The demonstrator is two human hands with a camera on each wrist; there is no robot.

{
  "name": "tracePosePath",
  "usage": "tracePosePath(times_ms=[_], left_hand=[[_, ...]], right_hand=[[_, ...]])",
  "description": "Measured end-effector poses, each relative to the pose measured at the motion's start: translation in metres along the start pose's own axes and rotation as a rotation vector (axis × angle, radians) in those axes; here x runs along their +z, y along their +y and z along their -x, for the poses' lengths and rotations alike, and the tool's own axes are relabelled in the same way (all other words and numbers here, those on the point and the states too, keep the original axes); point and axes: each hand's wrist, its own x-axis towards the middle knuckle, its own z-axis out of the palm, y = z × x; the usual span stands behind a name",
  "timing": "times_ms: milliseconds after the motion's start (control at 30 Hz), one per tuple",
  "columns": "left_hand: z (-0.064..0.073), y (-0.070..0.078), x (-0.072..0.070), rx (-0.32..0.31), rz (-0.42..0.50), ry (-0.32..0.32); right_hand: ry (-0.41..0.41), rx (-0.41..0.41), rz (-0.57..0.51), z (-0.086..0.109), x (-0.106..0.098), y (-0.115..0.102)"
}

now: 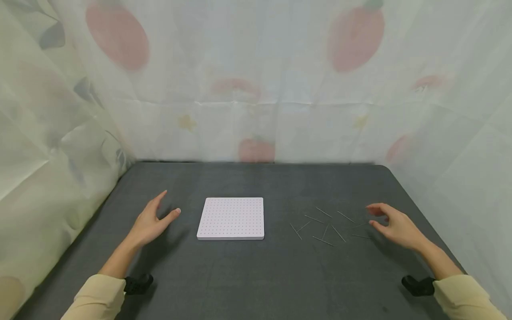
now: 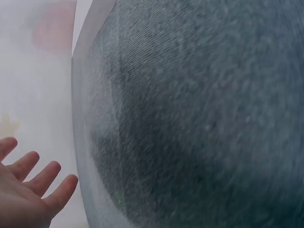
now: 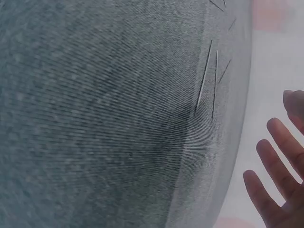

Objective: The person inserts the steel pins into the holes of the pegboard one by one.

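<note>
Thin sticks (image 1: 323,241): about ten, slender and pale, scattered to the left of the right grip (image 1: 396,226), lying at mixed angles; some appear to touch or nearly touch one another.
Nearest sticks: two, just beside the thumb and fingertips of the right grip; one is so faint that its outline is hard to read.
Right grip: the person's right hand, raised over the desk (image 1: 240,280), fingers gently bent, thumb apart from them, holding nothing; the right wrist view shows the fingers spread.
White board (image 1: 232,218): flat, to the right of the left grip (image 1: 150,224) and well to the left of the right grip, beyond the sticks; its face carries small dark dots in rows.
Left grip: the person's left hand, also raised, fingers loose and extended, thumb pointing toward the board with a gap between, holding nothing.
Wrist devices (image 1: 138,284): black, one behind each grip, on the inner side of the arm at the cuff.
Sleeves (image 1: 98,295): pale yellow, one on each forearm, behind the grips.
Desk: dark grey, under both grips.
Curtain (image 1: 296,66): pale, ahead of both grips past the desk's far edge, printed with blurred red fruit shapes.
Side cloth (image 1: 40,155): creased, pale, to the left of the left grip.
</note>
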Motion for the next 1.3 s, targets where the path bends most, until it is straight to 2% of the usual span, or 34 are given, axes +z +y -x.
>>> tracePosePath(times_ms=[433,867,1133,1300], left_hand=[[-0.002,0.008,0.017,-0.057,0.129,-0.033],[-0.007,0.015,0.035,-0.072,0.267,-0.075],[-0.009,0.018,0.045,-0.077,0.358,-0.081],[-0.011,0.019,0.049,-0.081,0.362,-0.078]], right_hand=[[-0.077,0.055,-0.134,0.008,0.008,0.003],[-0.200,0.116,-0.177,0.009,0.018,0.004],[-0.207,0.097,-0.189,0.011,0.025,0.003],[-0.213,0.097,-0.178,0.011,0.027,0.004]])
